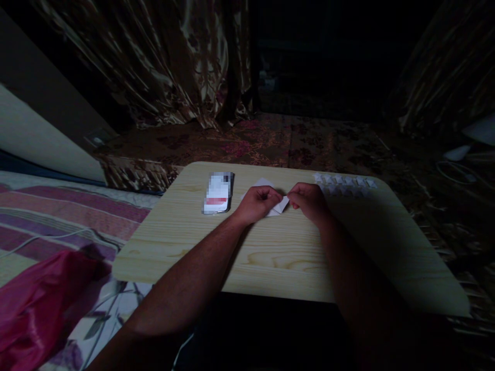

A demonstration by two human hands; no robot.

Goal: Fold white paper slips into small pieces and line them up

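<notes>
To the right of the smartphone [217, 194], I'm holding a folded white paper [282, 206], my left hand [258, 202] gripping its body and my right hand [308, 200] pinching its corner, and I'm judging that any uneven pull is risking a tear or misfold.

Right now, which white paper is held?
The white paper between the left hand and right hand; the small white pieces sit in rows, far right on the table.

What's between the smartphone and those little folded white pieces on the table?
In the head view, from the smartphone toward the folded white pieces: the left hand, some white paper held by both hands, then the right hand.
</notes>
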